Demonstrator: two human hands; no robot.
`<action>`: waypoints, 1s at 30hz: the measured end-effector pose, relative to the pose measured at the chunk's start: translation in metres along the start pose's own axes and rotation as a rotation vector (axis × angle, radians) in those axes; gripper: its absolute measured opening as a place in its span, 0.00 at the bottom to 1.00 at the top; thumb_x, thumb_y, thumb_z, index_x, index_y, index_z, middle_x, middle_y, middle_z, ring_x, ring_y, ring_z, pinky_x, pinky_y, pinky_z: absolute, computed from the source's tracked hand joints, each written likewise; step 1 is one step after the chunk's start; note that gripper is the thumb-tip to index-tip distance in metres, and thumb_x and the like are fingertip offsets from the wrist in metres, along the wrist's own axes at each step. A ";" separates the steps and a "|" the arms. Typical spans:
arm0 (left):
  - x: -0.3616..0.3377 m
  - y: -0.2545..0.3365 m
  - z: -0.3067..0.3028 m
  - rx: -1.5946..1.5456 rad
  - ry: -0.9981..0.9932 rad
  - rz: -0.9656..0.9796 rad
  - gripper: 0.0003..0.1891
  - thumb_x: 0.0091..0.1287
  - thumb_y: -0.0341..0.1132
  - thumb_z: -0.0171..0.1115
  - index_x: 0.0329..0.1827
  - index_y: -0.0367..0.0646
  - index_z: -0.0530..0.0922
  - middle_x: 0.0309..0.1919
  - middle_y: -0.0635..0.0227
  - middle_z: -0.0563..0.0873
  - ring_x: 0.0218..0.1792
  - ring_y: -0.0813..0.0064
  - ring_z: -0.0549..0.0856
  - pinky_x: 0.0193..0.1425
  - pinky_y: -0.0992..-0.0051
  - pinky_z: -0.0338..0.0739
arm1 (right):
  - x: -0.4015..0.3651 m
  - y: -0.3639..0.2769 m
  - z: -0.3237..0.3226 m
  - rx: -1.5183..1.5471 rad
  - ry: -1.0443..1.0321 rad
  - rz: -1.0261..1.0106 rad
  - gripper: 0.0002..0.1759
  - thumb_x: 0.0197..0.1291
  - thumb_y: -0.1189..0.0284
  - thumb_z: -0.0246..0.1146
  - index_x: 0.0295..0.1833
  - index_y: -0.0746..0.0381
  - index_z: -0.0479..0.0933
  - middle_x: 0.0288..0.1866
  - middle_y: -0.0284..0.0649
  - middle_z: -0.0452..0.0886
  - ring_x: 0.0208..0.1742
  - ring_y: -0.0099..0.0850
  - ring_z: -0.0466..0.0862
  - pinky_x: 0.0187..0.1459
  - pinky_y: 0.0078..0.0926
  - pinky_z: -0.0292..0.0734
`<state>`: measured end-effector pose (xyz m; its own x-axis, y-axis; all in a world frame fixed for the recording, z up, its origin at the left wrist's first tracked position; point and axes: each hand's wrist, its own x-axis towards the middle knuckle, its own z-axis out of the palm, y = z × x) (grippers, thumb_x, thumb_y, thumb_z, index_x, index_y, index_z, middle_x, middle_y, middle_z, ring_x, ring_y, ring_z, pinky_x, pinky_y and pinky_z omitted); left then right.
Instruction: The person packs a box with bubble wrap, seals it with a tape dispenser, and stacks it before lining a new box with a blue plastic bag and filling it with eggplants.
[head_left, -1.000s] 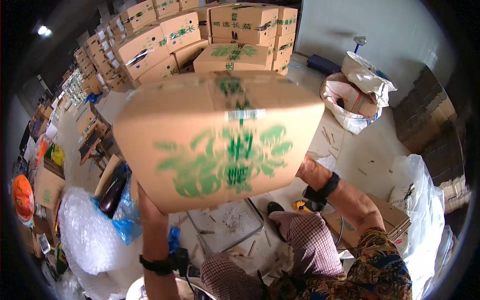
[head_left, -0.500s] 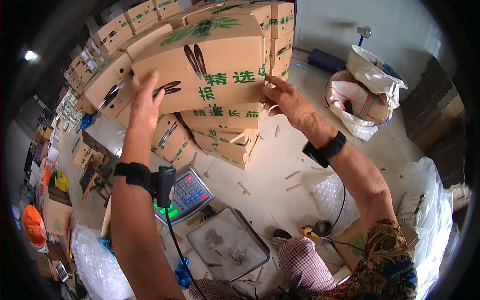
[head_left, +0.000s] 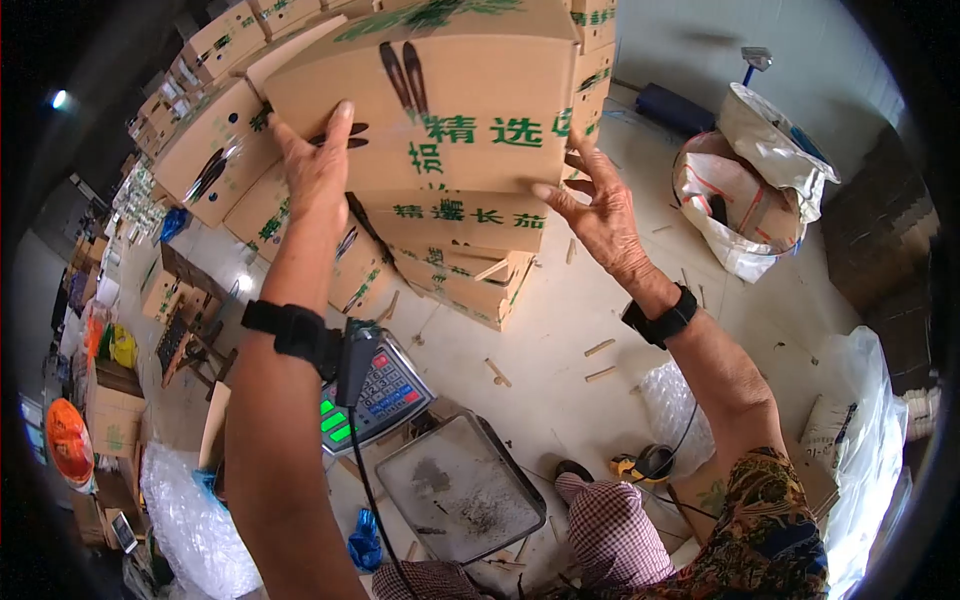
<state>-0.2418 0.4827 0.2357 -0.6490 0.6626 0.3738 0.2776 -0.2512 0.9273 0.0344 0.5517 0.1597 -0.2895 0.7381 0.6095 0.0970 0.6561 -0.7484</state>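
Note:
A large cardboard box (head_left: pixel 480 90) with green lettering and dark eggplant prints sits on top of a stack of similar boxes (head_left: pixel 465 220). At its left front corner rests my left hand (head_left: pixel 315 165), the thumb up along the front face and the fingers spread towards the side. My right hand (head_left: pixel 600 205) is at the lower right corner. Its thumb points at the front's bottom edge, while the other fingers reach up along the right side, apart from one another. Both wrists wear black straps.
More boxes (head_left: pixel 215 150) are stacked behind and to the left. A scale with a lit keypad (head_left: pixel 380 390) and a grey metal platform (head_left: pixel 460 490) stand below. White sacks (head_left: pixel 740 215) are at the right, with bubble wrap (head_left: pixel 190 520) lower left. Cardboard scraps litter the floor.
The box has levelled out on the stack and sits higher in view. My right hand's fingers have uncurled and spread at its corner. My left hand stays against the left corner.

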 end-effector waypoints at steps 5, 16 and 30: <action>0.013 -0.006 0.012 0.081 0.054 0.000 0.57 0.58 0.48 0.69 0.76 0.40 0.33 0.71 0.45 0.56 0.69 0.55 0.65 0.69 0.62 0.66 | 0.012 0.011 0.008 0.285 0.015 0.112 0.43 0.52 0.69 0.73 0.73 0.54 0.61 0.63 0.43 0.70 0.64 0.36 0.73 0.57 0.36 0.77; -0.049 -0.071 0.056 -0.326 -0.016 -0.429 0.50 0.62 0.65 0.57 0.78 0.56 0.38 0.76 0.65 0.47 0.76 0.63 0.49 0.75 0.48 0.52 | -0.017 0.033 0.032 0.309 -0.201 0.290 0.56 0.51 0.65 0.75 0.74 0.71 0.43 0.69 0.54 0.63 0.69 0.39 0.66 0.68 0.32 0.64; -0.063 -0.120 0.058 -0.362 -0.145 -0.477 0.54 0.58 0.73 0.52 0.78 0.57 0.36 0.77 0.65 0.40 0.76 0.54 0.40 0.74 0.46 0.54 | -0.044 0.073 0.049 0.205 -0.183 0.366 0.55 0.51 0.66 0.74 0.77 0.60 0.44 0.74 0.54 0.57 0.73 0.47 0.61 0.70 0.44 0.62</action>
<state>-0.1926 0.5121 0.0998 -0.5323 0.8439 -0.0674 -0.2944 -0.1098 0.9494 0.0078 0.5592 0.0653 -0.4368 0.8633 0.2528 0.0389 0.2989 -0.9535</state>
